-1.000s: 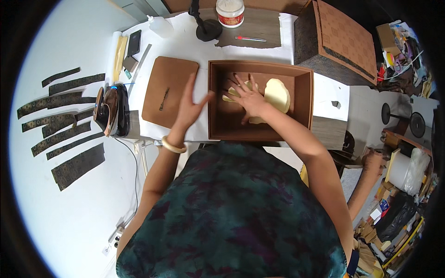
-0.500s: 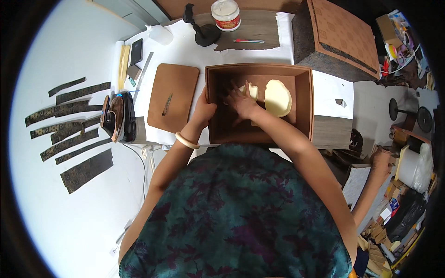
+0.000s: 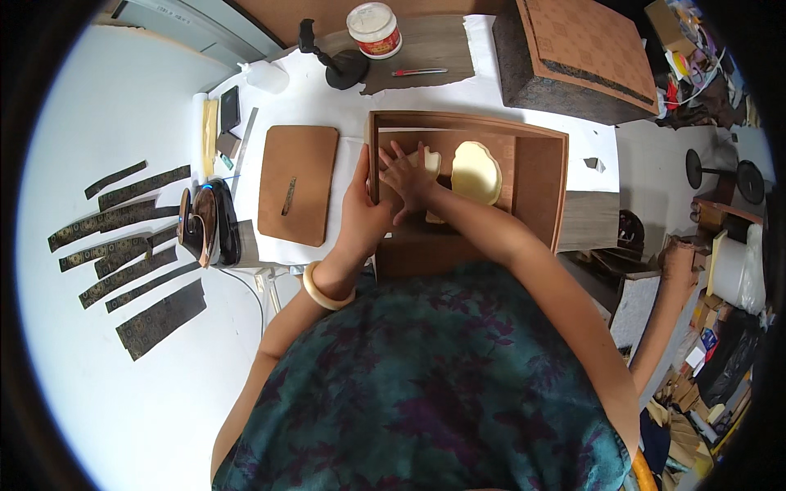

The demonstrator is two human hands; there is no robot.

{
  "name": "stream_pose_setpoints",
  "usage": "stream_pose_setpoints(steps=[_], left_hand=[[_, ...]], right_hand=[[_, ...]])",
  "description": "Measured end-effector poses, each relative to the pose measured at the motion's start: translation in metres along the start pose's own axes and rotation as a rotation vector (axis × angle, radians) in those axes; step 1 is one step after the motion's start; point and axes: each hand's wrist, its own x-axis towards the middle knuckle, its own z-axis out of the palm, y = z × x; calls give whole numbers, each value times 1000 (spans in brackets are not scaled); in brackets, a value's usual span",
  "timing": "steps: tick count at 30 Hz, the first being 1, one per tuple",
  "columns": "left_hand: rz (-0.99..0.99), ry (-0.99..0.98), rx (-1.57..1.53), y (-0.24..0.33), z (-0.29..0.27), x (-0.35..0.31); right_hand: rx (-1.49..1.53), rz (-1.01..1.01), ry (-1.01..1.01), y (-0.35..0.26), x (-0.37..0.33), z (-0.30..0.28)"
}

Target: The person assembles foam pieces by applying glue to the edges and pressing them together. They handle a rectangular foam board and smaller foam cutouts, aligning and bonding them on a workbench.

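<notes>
A brown open box (image 3: 540,184) is at the table's near edge, in front of me. My left hand (image 3: 362,209) is closed around its left wall, fingers along the outside. Inside, my right hand (image 3: 409,182) lies with fingers spread, by the left wall, over a brown panel (image 3: 446,214). A strip of white shows between that panel and the box's far wall. On the panel are a large pale yellow patch (image 3: 476,173) with a wavy outline and a smaller one (image 3: 431,162), partly covered by my right hand.
Left of the box lies a brown board (image 3: 286,155) with a dark patterned strip. An iron (image 3: 198,221) stands at the left edge. Behind are a black stand (image 3: 345,69), a white tub (image 3: 374,33), a pen (image 3: 419,72) and a larger patterned box (image 3: 581,61). Another person's forearm (image 3: 665,307) shows at right.
The box has shifted and tilted a little, so a white strip now shows along its far inner side. My right hand stays spread inside, and my left hand still grips the left wall.
</notes>
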Motion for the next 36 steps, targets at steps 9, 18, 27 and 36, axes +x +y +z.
stream_pose_setpoints(steps=[9,18,27,36], left_hand=[[123,-98,3,40,0,-24],[112,-161,-49,53,-32,-13],[-16,177,-183,65,-160,-31],[14,188,-178,65,-194,-32]], right_hand=[[110,-20,139,3,-2,8],[76,-63,-89,0,-40,-55],[390,382,852,2,-219,-250],[902,722,530,-6,-212,-185]])
